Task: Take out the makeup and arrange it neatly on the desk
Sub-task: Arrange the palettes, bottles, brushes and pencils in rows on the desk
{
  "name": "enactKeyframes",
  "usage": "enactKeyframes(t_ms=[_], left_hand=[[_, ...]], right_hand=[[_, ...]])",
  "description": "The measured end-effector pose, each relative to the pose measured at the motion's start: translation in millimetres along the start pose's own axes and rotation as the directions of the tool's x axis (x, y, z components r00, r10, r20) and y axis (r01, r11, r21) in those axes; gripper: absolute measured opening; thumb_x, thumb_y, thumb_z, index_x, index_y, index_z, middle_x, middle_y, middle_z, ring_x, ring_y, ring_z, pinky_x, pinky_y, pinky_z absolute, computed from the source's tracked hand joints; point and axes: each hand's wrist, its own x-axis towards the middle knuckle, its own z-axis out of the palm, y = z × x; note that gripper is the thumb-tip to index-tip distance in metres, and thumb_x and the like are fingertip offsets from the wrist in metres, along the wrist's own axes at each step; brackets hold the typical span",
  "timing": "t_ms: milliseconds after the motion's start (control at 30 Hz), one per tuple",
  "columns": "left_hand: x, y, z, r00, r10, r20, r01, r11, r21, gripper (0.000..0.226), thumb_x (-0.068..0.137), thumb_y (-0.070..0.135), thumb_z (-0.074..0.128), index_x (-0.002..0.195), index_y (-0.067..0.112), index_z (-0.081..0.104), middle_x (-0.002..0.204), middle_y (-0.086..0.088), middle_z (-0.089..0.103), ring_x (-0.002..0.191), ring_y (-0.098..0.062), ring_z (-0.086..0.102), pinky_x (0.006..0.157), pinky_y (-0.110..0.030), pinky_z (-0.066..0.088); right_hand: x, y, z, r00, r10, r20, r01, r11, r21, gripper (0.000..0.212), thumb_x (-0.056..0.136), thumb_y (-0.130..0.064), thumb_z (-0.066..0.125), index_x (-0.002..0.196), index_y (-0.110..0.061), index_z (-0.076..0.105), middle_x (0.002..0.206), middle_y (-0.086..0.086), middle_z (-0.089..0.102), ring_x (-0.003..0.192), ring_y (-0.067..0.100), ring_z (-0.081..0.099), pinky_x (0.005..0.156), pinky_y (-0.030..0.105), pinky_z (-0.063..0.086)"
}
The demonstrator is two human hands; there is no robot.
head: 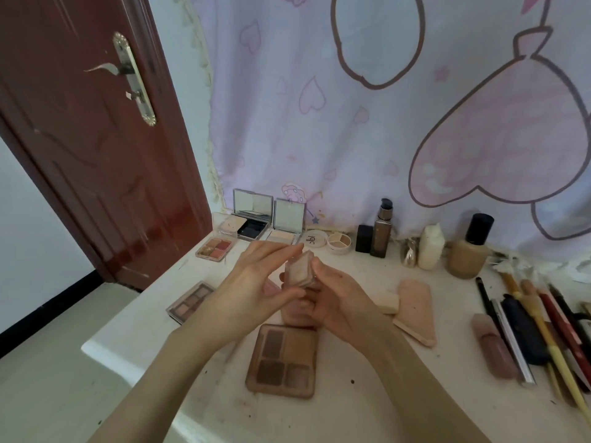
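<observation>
We saw both hands raised above the middle of the white desk (351,410), sharing one small pale pink compact (300,270). The right hand (339,298) gripped the compact from below, its thumb on the near right edge and its fingers curled under the case. The left hand (252,282) pinched the compact's left side, with the thumb under it and the fingers stretched over its top. The case was tilted, clear of the desk; whether its lid was open we could not tell.

Directly below the hands lay a brown four-pan eyeshadow palette (283,359), flat on the desk. To its left sat a smaller grey-brown palette (190,302), and farther back a red-toned palette (216,247). Along the back edge, against the heart-print curtain (383,139), stood two open mirrored compacts (268,219), a round three-shade pot (339,243), a tall pump bottle (382,228) and a foundation bottle with a black cap (470,251). To the right of the hands lay a peach flat case (415,311), and beyond it a row of brushes and pencils (537,334) lying side by side.
</observation>
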Motion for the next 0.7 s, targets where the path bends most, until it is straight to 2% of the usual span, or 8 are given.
enactKeyframes(t_ms=[100, 200, 300, 433, 533, 700], left_hand=[[-0.2, -1.4, -1.1, 1.0, -0.012, 0.009, 0.013, 1.0, -0.026, 0.058, 0.075, 0.014, 0.075, 0.128, 0.018, 0.051, 0.112, 0.025, 0.042, 0.106, 0.009, 0.036, 0.091, 0.0, 0.026], [-1.6, -3.5, -0.9, 0.999, -0.023, 0.025, 0.024, 0.998, -0.063, 0.059, 0.075, 0.014, 0.075, 0.125, 0.029, 0.047, 0.117, 0.022, 0.044, 0.108, 0.017, 0.033, 0.09, -0.001, 0.026], [-3.3, -4.9, 0.2, 0.999, -0.003, 0.036, 0.005, 0.999, -0.054, 0.056, 0.075, 0.019, 0.075, 0.125, 0.026, 0.05, 0.118, 0.021, 0.044, 0.11, 0.01, 0.034, 0.095, -0.002, 0.024], [-4.6, -4.9, 2.1, 0.998, -0.039, 0.038, 0.044, 0.989, -0.14, 0.049, 0.074, 0.038, 0.07, 0.118, 0.04, 0.05, 0.116, 0.028, 0.046, 0.111, 0.011, 0.038, 0.092, -0.006, 0.032], [-6.4, -6.5, 5.4, 0.997, -0.062, 0.048, 0.071, 0.975, -0.209, 0.045, 0.077, 0.032, 0.065, 0.119, 0.037, 0.052, 0.118, 0.026, 0.049, 0.112, 0.007, 0.045, 0.091, -0.012, 0.04], [-8.7, -10.0, 7.0, 0.999, -0.053, 0.004, 0.053, 0.978, -0.202, 0.042, 0.078, 0.024, 0.065, 0.117, 0.032, 0.057, 0.116, 0.017, 0.053, 0.106, 0.005, 0.051, 0.086, -0.009, 0.04]], right_hand=[[-1.3, -0.1, 1.9, 1.0, 0.0, 0.025, 0.0, 1.0, -0.003, 0.04, 0.076, -0.033, 0.06, 0.101, -0.001, 0.063, 0.09, 0.014, 0.063, 0.079, 0.017, 0.058, 0.062, 0.021, 0.051], [-2.6, -1.8, 1.1, 0.999, -0.003, 0.054, 0.005, 1.0, -0.029, 0.04, 0.079, -0.029, 0.058, 0.103, 0.003, 0.063, 0.092, 0.013, 0.066, 0.091, 0.021, 0.062, 0.072, 0.023, 0.053], [-1.3, -2.5, -1.1, 0.999, -0.027, 0.029, 0.028, 0.998, -0.048, 0.041, 0.077, -0.022, 0.061, 0.106, 0.007, 0.061, 0.092, 0.015, 0.066, 0.093, 0.025, 0.061, 0.082, 0.029, 0.051], [0.2, -3.1, -4.3, 0.998, -0.062, 0.018, 0.062, 0.998, -0.014, 0.031, 0.074, -0.011, 0.064, 0.101, 0.003, 0.065, 0.089, 0.013, 0.07, 0.083, 0.019, 0.068, 0.074, 0.024, 0.055], [0.4, -3.3, -6.5, 0.997, -0.071, 0.014, 0.072, 0.996, -0.056, 0.04, 0.073, -0.012, 0.067, 0.109, 0.004, 0.063, 0.097, 0.014, 0.069, 0.091, 0.022, 0.067, 0.078, 0.026, 0.054], [0.9, -0.7, -7.2, 0.996, -0.09, 0.004, 0.09, 0.991, -0.098, 0.041, 0.076, -0.016, 0.067, 0.112, 0.003, 0.063, 0.109, 0.021, 0.066, 0.103, 0.029, 0.065, 0.083, 0.03, 0.055]])
